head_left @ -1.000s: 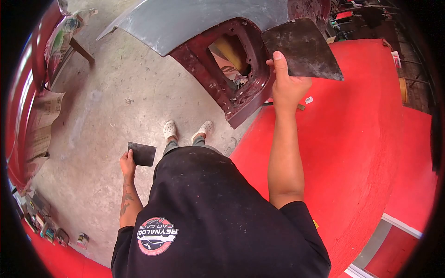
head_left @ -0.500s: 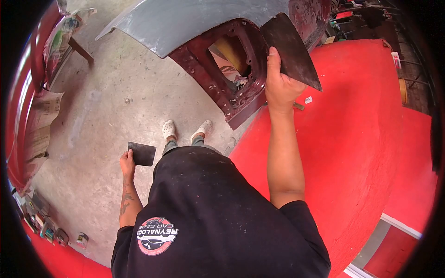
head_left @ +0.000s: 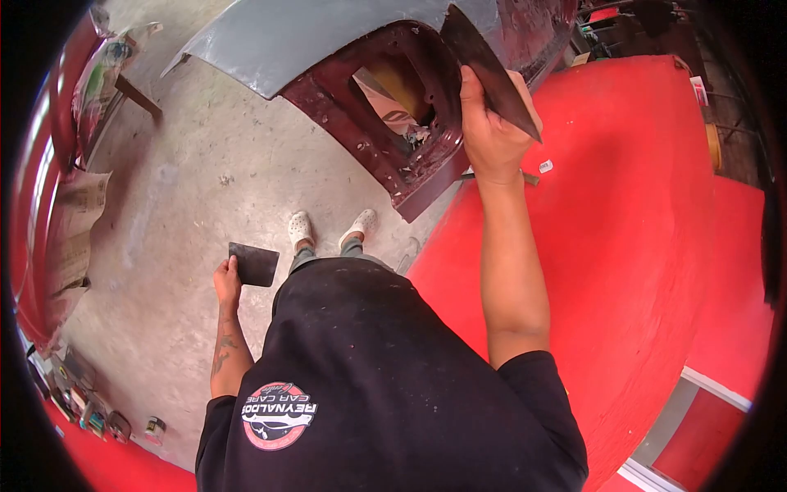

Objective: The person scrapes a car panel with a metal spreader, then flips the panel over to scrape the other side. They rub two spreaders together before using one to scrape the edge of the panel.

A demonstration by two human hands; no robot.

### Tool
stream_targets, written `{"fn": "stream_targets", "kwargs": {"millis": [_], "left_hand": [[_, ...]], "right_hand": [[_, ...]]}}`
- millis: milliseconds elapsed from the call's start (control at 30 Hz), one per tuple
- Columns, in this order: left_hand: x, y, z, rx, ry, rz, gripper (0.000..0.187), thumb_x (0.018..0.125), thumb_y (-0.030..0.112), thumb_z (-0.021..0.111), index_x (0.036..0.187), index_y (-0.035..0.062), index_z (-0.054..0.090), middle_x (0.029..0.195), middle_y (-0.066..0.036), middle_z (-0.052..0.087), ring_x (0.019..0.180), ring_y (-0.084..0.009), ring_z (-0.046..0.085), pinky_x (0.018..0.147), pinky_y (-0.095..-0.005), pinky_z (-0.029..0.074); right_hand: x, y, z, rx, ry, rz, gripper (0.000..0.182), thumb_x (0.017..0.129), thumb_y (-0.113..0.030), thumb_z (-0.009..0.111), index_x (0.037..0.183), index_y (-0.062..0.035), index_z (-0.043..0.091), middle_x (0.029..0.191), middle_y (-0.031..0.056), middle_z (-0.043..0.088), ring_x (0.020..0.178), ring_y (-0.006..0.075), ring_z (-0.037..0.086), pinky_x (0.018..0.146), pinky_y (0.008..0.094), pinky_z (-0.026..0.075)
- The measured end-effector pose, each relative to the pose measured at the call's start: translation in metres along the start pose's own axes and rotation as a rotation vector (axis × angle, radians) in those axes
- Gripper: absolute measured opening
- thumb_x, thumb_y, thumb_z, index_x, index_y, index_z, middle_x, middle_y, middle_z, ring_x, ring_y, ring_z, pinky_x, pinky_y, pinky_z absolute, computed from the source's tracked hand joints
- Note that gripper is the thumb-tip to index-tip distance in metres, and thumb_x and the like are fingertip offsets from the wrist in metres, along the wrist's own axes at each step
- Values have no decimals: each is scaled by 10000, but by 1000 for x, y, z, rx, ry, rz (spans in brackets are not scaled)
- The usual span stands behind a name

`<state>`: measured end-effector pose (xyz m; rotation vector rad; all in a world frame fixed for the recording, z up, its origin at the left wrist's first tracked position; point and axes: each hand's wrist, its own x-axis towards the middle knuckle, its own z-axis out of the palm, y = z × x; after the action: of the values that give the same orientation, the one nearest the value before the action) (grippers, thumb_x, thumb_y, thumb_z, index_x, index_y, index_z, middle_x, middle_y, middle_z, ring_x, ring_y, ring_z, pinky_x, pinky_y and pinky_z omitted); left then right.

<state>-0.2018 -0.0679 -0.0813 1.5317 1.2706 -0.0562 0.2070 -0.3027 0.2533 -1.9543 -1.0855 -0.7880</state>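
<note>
My right hand (head_left: 496, 139) is raised beside a car body panel, thumb on one face of a dark sandpaper sheet (head_left: 489, 70) and fingers behind it. The sheet is tilted and overlaps the panel in this view. Grey primer (head_left: 303, 41) covers the panel's upper part, while its dark red end (head_left: 352, 131) has a large cut-out opening. Low at my left side, my left hand (head_left: 227, 281) pinches a smaller dark rectangular piece of sandpaper (head_left: 254, 265) by its edge, over the concrete floor.
A red wall (head_left: 615, 205) curves along my right side. On the left stands a red car part (head_left: 41, 238) with masking paper (head_left: 79, 213) on it. Cans and tools (head_left: 86, 402) sit on the floor at lower left. Dark shelving (head_left: 721, 107) fills the upper right.
My right hand has moved up slightly and turned its sandpaper sheet, which now shows narrower, with fingers visible behind it. My left hand has hardly moved.
</note>
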Motion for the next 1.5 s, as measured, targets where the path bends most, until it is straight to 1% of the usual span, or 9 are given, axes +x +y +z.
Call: {"fn": "stream_targets", "kwargs": {"millis": [200, 533, 800, 867, 900, 967, 1067, 1167, 1500], "left_hand": [[-3, -12, -7, -5, 24, 3, 392, 979, 283, 533, 732, -15, 593, 587, -1, 495, 537, -86, 439, 484, -300, 379], [-12, -10, -5, 91, 21, -13, 397, 977, 292, 529, 763, -30, 619, 606, -20, 529, 564, -99, 478, 520, -310, 410], [4, -11, -12, 15, 52, 38, 404, 977, 296, 533, 750, -31, 601, 602, -9, 510, 563, -97, 459, 513, -312, 387], [0, -13, -15, 6, 73, 61, 402, 976, 294, 534, 746, -29, 599, 601, -8, 509, 563, -96, 456, 512, -311, 383], [-3, -14, -17, 11, 79, 27, 400, 975, 294, 536, 747, -29, 601, 598, -8, 509, 559, -95, 457, 508, -311, 384], [-14, -11, -17, 12, 86, -8, 399, 974, 293, 538, 747, -29, 603, 595, -8, 510, 555, -94, 458, 504, -310, 385], [-28, -20, -14, 56, 73, -56, 392, 970, 288, 540, 748, -28, 608, 578, -14, 509, 531, -97, 463, 482, -312, 388], [-32, -22, -8, 81, 46, -70, 391, 969, 285, 540, 743, -27, 606, 577, -18, 510, 526, -101, 460, 484, -311, 391], [-7, -16, -6, -39, 26, -20, 386, 978, 279, 533, 772, -40, 608, 619, -11, 522, 575, -97, 456, 515, -310, 400]], "right_hand": [[0, 4, 11, 5, 97, -31, 191, 765, 37, 718, 935, -34, 670, 827, 99, 678, 705, 239, 652, 620, 320, 522], [12, 9, 3, 5, 29, -88, 220, 753, 41, 714, 948, -52, 671, 823, 90, 673, 720, 247, 656, 626, 324, 526], [23, -3, 9, 58, -55, -138, 213, 756, 27, 710, 955, -42, 675, 861, 101, 672, 748, 259, 656, 680, 334, 527], [14, 4, 7, 159, 14, -75, 177, 771, 24, 710, 941, -16, 679, 857, 106, 676, 741, 239, 657, 674, 309, 520], [6, 1, 1, 176, 59, 38, 119, 803, 21, 702, 920, 21, 678, 843, 93, 687, 741, 190, 651, 676, 285, 509], [0, -14, -6, 355, 174, 289, 74, 829, 19, 689, 898, 43, 679, 862, 87, 695, 746, 158, 643, 683, 276, 506], [-15, -14, -14, 362, 160, 378, 41, 836, 22, 682, 868, 47, 684, 862, 88, 702, 744, 148, 644, 687, 274, 506], [-28, -10, -14, 261, 88, 398, 30, 834, 21, 683, 855, 40, 691, 836, 85, 708, 736, 148, 648, 687, 281, 508], [-32, -9, -6, 198, 78, 343, 52, 843, -11, 678, 860, 35, 696, 787, 93, 708, 696, 168, 656, 655, 298, 506]]}}
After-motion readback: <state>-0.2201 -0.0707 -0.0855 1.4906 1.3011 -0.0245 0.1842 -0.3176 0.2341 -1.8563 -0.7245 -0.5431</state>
